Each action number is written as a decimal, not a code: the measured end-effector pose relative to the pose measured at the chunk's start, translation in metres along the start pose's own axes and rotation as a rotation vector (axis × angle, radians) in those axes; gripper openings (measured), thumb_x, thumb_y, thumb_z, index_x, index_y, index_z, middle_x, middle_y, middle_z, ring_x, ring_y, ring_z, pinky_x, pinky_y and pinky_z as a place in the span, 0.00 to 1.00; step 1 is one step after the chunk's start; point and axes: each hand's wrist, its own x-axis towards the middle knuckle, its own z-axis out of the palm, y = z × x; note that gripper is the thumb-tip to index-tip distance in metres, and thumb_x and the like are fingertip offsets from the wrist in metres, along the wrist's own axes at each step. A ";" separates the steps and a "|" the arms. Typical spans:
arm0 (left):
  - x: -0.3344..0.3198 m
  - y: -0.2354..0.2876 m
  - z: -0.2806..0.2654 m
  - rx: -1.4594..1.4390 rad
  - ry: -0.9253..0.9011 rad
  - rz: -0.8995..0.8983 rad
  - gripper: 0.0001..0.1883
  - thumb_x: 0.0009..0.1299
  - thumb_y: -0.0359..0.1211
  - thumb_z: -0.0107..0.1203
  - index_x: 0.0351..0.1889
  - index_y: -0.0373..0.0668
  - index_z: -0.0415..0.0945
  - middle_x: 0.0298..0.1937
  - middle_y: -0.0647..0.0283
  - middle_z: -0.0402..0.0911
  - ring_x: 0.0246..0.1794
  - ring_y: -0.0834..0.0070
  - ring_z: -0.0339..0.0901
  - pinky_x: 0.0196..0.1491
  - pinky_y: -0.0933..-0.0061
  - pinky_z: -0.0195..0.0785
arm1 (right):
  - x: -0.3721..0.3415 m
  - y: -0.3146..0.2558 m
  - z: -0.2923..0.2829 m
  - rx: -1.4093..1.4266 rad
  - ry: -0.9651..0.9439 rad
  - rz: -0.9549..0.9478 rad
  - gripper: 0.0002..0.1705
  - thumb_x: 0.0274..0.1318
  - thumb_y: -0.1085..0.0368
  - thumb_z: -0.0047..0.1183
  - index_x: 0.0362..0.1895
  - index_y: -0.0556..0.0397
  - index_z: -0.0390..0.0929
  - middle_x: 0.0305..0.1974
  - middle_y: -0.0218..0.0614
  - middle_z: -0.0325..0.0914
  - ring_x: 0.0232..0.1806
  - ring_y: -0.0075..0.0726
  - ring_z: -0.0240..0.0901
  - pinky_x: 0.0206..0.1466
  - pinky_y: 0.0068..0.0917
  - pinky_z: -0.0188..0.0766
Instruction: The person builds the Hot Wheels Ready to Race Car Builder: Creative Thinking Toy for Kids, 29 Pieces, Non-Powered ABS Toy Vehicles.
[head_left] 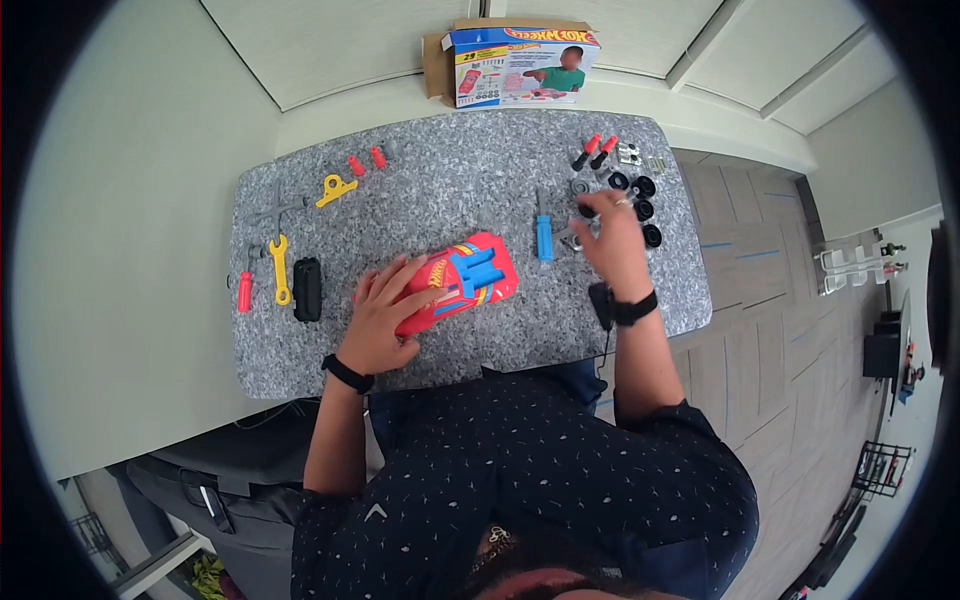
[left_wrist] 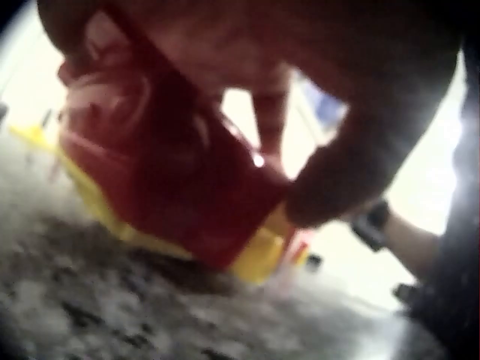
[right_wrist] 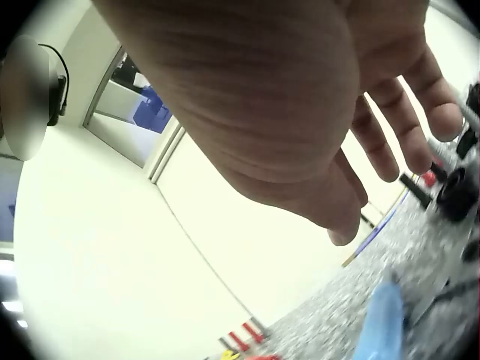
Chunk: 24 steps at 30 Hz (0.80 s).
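A red toy car (head_left: 475, 272) with blue and yellow trim rests on the speckled grey table before the person. My left hand (head_left: 378, 318) holds it, fingers spread over the top and thumb along the near side. Seen from the left wrist, the red body (left_wrist: 172, 172) has a yellow lower edge just over the tabletop. Over the right of the table hovers my right hand (head_left: 615, 245), fingers loosely bent with nothing in them. Black wheels (head_left: 645, 187) lie beneath and beside its fingertips, some partly hidden. A blue-handled screwdriver (head_left: 544, 238) is left of that hand.
Along the left lie a yellow wrench (head_left: 280, 270), a black block-shaped part (head_left: 308, 290), a grey cross-shaped piece (head_left: 278, 212) and a yellow part (head_left: 335, 190). Red-and-black pieces (head_left: 603, 152) sit at the back right. A toy box (head_left: 525, 65) stands behind the table.
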 end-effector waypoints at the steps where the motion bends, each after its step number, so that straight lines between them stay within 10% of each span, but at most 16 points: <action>1: 0.003 0.001 0.002 -0.005 -0.001 0.024 0.47 0.52 0.30 0.66 0.76 0.69 0.82 0.91 0.59 0.64 0.90 0.47 0.61 0.86 0.33 0.47 | 0.009 0.010 -0.001 -0.061 0.008 0.016 0.29 0.56 0.62 0.80 0.61 0.55 0.87 0.61 0.53 0.84 0.61 0.66 0.83 0.65 0.52 0.82; 13: 0.012 0.006 0.008 -0.044 0.015 0.072 0.46 0.51 0.27 0.65 0.74 0.67 0.84 0.90 0.57 0.67 0.90 0.48 0.62 0.86 0.39 0.49 | 0.040 0.052 0.027 -0.314 -0.143 0.065 0.30 0.48 0.66 0.82 0.58 0.51 0.89 0.54 0.51 0.91 0.58 0.63 0.85 0.65 0.51 0.81; 19: 0.012 0.008 0.009 -0.012 0.006 0.077 0.47 0.53 0.29 0.69 0.77 0.69 0.81 0.91 0.57 0.64 0.90 0.48 0.61 0.86 0.38 0.49 | 0.039 0.042 0.014 -0.045 -0.088 0.018 0.29 0.50 0.73 0.78 0.59 0.50 0.88 0.55 0.53 0.90 0.58 0.63 0.86 0.63 0.48 0.83; 24: 0.012 0.017 0.004 0.014 -0.043 0.012 0.53 0.54 0.32 0.78 0.84 0.64 0.74 0.93 0.55 0.59 0.91 0.46 0.57 0.86 0.35 0.50 | 0.028 0.034 0.011 0.720 -0.096 0.166 0.34 0.58 0.82 0.70 0.70 0.55 0.82 0.59 0.41 0.89 0.61 0.43 0.89 0.62 0.36 0.86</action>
